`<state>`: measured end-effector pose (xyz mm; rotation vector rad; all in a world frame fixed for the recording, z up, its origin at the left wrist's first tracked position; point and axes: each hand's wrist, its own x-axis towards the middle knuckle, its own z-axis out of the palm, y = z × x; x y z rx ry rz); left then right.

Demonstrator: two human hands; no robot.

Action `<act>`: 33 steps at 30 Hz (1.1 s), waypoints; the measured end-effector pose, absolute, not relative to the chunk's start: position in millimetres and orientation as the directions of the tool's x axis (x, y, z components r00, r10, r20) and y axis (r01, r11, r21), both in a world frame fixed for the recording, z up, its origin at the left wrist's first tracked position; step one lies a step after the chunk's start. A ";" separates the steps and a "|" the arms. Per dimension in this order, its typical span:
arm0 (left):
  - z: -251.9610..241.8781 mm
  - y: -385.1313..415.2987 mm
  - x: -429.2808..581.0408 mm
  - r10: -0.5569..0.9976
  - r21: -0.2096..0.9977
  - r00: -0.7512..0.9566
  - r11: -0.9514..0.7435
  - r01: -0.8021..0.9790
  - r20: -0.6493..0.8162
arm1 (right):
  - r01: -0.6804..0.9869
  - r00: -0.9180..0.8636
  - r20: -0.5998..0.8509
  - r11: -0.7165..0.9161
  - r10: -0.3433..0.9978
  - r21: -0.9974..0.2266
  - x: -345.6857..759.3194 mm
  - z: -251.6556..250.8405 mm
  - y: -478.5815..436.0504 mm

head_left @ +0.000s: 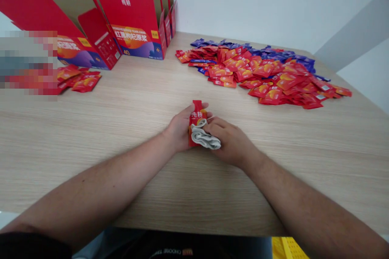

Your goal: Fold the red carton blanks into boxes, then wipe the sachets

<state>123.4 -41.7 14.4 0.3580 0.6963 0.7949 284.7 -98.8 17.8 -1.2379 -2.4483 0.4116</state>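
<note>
Both hands together near the middle of the wood-grain worktop (136, 117), a little closer to the front edge than the back. Left hand (182, 127) closes around a red sachet (197, 114), which stands nearly upright with its top showing above the fingers. Right hand (231, 141) presses in from the other side, its fingers lying over a crumpled pale grey cloth (204, 137) that crosses the sachet's lower half. Hands touching, clamped on both items. A large spread of red sachets (261, 77) lies toward the back right, its far end close to the right edge, with purple sachets (252, 53) along its back side. Wood surface runs between this spread and the hands, which are well apart from it. Flat-sided red cartons (133, 8) stand open along the back edge toward the left corner. A smaller group of red sachets (86, 83) lies in front of them, partly behind a pixelated patch (27, 62) at the left. A yellow crate (287, 249) shows below the front edge.
</note>
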 end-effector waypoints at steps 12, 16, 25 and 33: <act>19.8 -56.1 133.1 0.666 0.530 0.598 0.735 -0.423 -0.445 | 0.748 -0.401 0.410 0.551 0.819 -0.369 282.7 21.1 -95.2; 20.8 -58.1 134.0 0.655 0.516 0.605 0.746 -0.421 -0.452 | 0.773 -0.303 0.477 0.506 0.825 -0.383 286.4 19.4 -91.4; 18.9 -63.0 134.1 0.681 0.621 0.563 0.707 -0.338 -0.468 | 0.759 -0.276 0.527 0.518 0.804 -0.393 294.8 17.4 -86.3; 17.6 -66.7 135.6 0.701 0.682 0.557 0.669 -0.296 -0.446 | 0.768 -0.234 0.532 0.490 0.814 -0.412 296.1 18.6 -85.3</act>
